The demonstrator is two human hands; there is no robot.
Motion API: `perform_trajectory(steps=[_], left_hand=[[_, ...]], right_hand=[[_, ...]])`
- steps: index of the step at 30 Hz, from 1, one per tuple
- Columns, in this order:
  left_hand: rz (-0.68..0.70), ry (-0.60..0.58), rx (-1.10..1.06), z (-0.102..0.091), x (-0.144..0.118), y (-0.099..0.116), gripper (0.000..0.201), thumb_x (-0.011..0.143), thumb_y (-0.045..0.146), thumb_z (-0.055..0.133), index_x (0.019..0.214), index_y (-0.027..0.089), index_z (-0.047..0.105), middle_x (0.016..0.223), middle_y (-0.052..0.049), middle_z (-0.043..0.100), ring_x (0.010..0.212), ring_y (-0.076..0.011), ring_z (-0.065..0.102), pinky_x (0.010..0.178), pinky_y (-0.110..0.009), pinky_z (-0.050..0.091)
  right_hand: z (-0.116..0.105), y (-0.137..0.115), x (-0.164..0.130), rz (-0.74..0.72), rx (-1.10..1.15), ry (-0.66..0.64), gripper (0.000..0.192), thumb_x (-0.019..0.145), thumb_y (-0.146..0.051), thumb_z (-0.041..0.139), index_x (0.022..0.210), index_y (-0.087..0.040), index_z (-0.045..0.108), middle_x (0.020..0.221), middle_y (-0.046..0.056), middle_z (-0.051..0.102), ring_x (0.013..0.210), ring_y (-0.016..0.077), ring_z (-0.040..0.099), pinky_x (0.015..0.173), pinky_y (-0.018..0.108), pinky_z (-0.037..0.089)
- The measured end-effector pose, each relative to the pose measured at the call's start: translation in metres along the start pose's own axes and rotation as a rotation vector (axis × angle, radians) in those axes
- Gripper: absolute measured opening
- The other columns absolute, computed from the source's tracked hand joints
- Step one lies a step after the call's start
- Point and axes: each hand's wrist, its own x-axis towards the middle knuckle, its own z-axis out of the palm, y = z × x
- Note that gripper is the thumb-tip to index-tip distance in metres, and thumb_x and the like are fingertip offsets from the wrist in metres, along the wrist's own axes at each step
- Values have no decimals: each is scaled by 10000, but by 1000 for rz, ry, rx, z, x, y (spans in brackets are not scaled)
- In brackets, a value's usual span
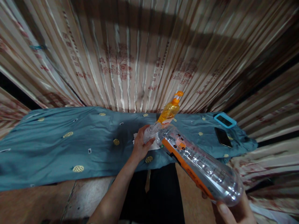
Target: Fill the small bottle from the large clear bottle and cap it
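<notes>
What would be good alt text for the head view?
A person's right grip holds a large clear bottle near its base, its neck slanting toward a clear plastic item in the left grip. Beyond is an orange pump bottle; a dark phone lies rightward on teal cloth.

Tabletop (46, 152) passable from its left edge to the left hand (141, 143); second lane along the rear edge, between orange pump bottle (170, 109) and phone (223, 137). Obstructions: tilted clear bottle (203, 166), across the front edge right of centre; blue-framed device (225, 120), rear right corner; curtain (140, 74), behind rear edge.
</notes>
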Motion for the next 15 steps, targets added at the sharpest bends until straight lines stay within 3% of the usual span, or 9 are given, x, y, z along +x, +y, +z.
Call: perform_trajectory(steps=[3,5,9,15], left_hand=[[4,-1,-2,0,0,-2,540,906,456,715,1360,204,568,1321,-130,697,1214,-298,685,1057,-469,551],[9,-2,-4,0,0,-3,548,908,468,714,1363,202,564,1320,-129,695,1218,-300,684,1059,-472,550],[18,3,-5,1,-1,-4,552,911,486,713,1359,199,565,1320,-135,690,1227,-306,680,1069,-481,544],[26,-2,12,0,-2,-5,543,916,451,711,1371,197,558,1325,-133,690,1227,-300,679,1072,-475,542]], right_hand=[[-9,14,3,-47,-20,-37,872,873,-508,744,1628,-272,377,1663,97,425,1542,395,390,1168,562,471],[-11,18,4,-55,5,-32,851,875,-498,739,1621,-283,391,1666,80,424,1547,392,381,1133,539,510],[-6,12,3,-66,-3,-20,864,848,-513,757,1608,-283,414,1658,90,433,1553,410,365,1202,592,420],[8,-12,-2,3,57,39,901,797,-543,798,1581,-287,436,1664,132,409,1575,448,296,1280,694,134]])
